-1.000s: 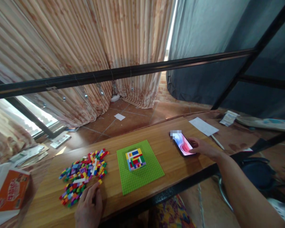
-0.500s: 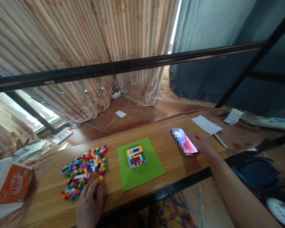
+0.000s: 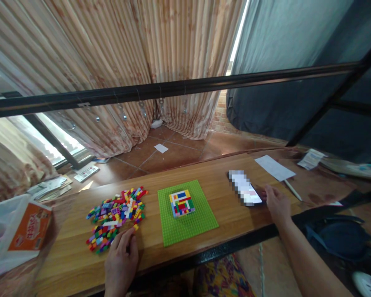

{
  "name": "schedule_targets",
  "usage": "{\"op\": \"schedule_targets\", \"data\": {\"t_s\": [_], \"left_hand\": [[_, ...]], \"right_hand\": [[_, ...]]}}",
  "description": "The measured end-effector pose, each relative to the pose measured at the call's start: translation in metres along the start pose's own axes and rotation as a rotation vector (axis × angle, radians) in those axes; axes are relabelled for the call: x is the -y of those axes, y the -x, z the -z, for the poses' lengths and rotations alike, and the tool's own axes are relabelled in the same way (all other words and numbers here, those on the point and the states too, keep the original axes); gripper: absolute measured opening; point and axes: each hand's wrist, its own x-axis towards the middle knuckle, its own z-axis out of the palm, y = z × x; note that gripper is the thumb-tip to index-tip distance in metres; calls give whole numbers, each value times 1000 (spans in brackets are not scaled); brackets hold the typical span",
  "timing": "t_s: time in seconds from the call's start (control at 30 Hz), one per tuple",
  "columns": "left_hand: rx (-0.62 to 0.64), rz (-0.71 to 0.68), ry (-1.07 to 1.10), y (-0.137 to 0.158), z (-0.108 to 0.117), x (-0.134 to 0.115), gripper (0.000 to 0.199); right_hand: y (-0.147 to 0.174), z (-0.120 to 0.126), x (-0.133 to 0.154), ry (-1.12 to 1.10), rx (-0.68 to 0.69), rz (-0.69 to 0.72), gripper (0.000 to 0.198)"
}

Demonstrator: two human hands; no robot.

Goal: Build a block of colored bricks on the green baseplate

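Note:
My left hand point(image 3: 122, 253) rests at the near edge of a heap of small coloured bricks point(image 3: 113, 218), its fingers loosely curled. A yellow brick point(image 3: 136, 227) lies right at its fingertips; I see nothing held. Far to the right, my right hand point(image 3: 275, 203) is closed beside the right edge of a phone point(image 3: 245, 188). The phone lies flat on the table with its screen lit, part of it blurred out. Whether the fingers touch its edge is hard to tell. Between the hands, a square block of multicoloured bricks point(image 3: 182, 203) sits on a green baseplate point(image 3: 185, 233).
A wooden table point(image 3: 231, 220) carries all this. White paper point(image 3: 274, 168) and a white pen point(image 3: 293, 190) lie right of the phone. A clear tub with an orange label point(image 3: 31, 227) stands at the left. A black metal rail point(image 3: 198, 86) crosses before the curtains.
The phone screen has gone from pink and blue to mostly white. My right hand has drawn slightly back from the phone. My left hand stays by the bricks; the view has shifted a little.

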Motion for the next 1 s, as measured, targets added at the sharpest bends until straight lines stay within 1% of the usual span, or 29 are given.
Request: {"op": "schedule_targets", "data": {"t_s": [0.07,0.13,0.2,0.27,0.33,0.4,0.5,0.6,0.67,0.73,0.8,0.9,1.0], "left_hand": [[1,8,-2,0,0,-1,30],[4,10,1,0,0,-2,30],[3,3,4,0,1,-3,30],[-7,-11,-1,0,2,-4,30],[-10,-28,-6,0,2,-4,30],[-2,-35,-8,0,3,-4,30],[-4,-30,-10,0,2,-3,29],[-22,-31,-26,0,1,-3,30],[-28,-39,-36,0,1,-3,30],[-29,-48,-43,0,1,-4,30],[-32,-55,-51,-1,2,-4,30],[-34,-64,-56,-2,2,-4,30],[-28,-59,-56,-1,2,-4,30]], "right_hand": [[14,1,-4,-130,-61,-23,64],[27,-1,-6,-170,-83,4,75],[38,-4,-6,-118,-75,75,92],[46,-10,-7,-27,-56,175,107],[51,-16,-8,54,-65,264,115],[53,-21,-10,94,-93,317,118],[51,-24,-14,96,-149,352,109],[45,-22,-20,72,-207,416,85],[41,-21,-24,77,-215,487,69],[40,-21,-25,105,-209,529,59],[40,-22,-24,159,-197,526,55],[43,-26,-22,253,-163,494,54],[43,-28,-22,256,-165,472,56]]}}
